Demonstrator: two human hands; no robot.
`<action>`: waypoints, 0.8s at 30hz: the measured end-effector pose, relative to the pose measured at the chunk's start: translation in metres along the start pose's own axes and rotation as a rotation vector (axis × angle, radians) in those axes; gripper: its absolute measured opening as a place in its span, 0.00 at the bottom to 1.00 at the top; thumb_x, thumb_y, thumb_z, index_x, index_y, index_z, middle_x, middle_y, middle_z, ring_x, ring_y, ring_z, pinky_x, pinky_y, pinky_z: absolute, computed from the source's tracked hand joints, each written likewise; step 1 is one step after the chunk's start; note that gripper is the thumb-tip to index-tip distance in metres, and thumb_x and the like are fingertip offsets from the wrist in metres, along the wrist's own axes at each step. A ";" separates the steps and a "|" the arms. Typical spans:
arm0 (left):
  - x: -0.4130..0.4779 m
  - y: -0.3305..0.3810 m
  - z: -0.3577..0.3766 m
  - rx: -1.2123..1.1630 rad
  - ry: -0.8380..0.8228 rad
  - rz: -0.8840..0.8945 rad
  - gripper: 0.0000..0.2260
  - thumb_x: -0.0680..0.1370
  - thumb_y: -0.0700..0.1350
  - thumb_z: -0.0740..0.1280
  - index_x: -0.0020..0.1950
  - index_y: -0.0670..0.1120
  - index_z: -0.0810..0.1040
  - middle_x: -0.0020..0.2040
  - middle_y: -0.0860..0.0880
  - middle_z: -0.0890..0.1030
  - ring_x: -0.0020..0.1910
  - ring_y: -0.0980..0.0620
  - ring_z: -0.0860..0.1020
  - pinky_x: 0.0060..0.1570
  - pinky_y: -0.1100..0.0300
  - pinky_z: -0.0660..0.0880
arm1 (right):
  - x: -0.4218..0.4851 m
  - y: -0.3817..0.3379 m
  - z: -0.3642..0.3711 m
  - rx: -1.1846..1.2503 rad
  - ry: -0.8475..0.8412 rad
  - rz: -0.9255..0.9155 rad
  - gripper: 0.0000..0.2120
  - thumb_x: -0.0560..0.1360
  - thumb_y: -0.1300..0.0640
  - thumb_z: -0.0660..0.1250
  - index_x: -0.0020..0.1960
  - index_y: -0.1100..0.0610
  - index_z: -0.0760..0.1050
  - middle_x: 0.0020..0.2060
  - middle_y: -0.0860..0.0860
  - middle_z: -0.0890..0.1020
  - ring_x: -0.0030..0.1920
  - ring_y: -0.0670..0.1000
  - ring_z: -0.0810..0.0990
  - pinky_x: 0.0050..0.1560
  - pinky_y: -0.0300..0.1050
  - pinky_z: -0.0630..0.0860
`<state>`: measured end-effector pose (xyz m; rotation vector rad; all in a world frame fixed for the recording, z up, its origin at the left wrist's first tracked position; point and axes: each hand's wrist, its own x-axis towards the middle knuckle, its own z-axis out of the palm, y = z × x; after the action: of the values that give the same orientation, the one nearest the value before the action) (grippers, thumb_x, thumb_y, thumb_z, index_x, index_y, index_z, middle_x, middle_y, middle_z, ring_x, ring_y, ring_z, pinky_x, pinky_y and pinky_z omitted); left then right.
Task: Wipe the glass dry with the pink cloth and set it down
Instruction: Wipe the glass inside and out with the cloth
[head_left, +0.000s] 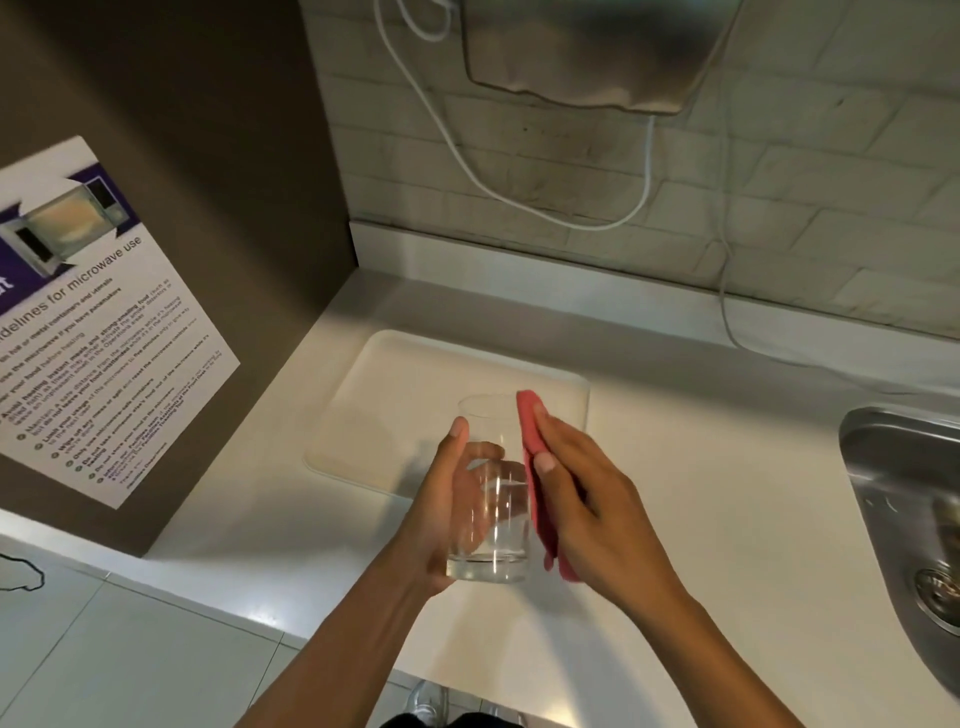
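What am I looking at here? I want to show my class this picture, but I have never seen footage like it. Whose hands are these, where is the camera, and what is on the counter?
There is no machine: a person wears a camera on the head, looking down at their own two bare hands. The left hand holds a clear glass above the white counter. The right hand presses a folded pink cloth against the glass's side. Beyond the hands a pale tray lies flat on the counter. A steel sink is at the right, a microwave notice on the left wall, and a white cable hangs against the tiles.
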<state>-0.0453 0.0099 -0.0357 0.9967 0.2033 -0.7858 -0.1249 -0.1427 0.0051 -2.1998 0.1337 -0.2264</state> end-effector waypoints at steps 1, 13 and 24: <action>0.000 -0.002 0.001 -0.001 -0.024 -0.014 0.40 0.74 0.71 0.68 0.70 0.39 0.77 0.61 0.34 0.84 0.57 0.35 0.84 0.56 0.38 0.82 | 0.006 -0.003 -0.001 -0.010 0.031 0.002 0.22 0.86 0.46 0.56 0.79 0.35 0.62 0.75 0.33 0.69 0.73 0.32 0.67 0.73 0.29 0.64; 0.009 -0.010 0.003 -0.030 -0.024 -0.042 0.33 0.80 0.69 0.59 0.66 0.42 0.82 0.57 0.37 0.86 0.52 0.40 0.86 0.47 0.46 0.83 | 0.012 -0.004 0.002 -0.134 0.043 -0.099 0.22 0.86 0.48 0.55 0.80 0.38 0.62 0.80 0.39 0.63 0.72 0.35 0.66 0.73 0.35 0.69; 0.016 -0.012 0.006 -0.060 -0.049 -0.024 0.33 0.80 0.69 0.60 0.66 0.43 0.83 0.59 0.35 0.85 0.56 0.38 0.85 0.55 0.42 0.83 | 0.021 -0.004 0.005 -0.221 0.060 -0.156 0.22 0.86 0.46 0.52 0.80 0.38 0.61 0.81 0.41 0.62 0.72 0.37 0.66 0.73 0.39 0.70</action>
<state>-0.0429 -0.0063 -0.0482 0.9186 0.1964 -0.8207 -0.1033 -0.1404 0.0080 -2.4265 0.0205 -0.3799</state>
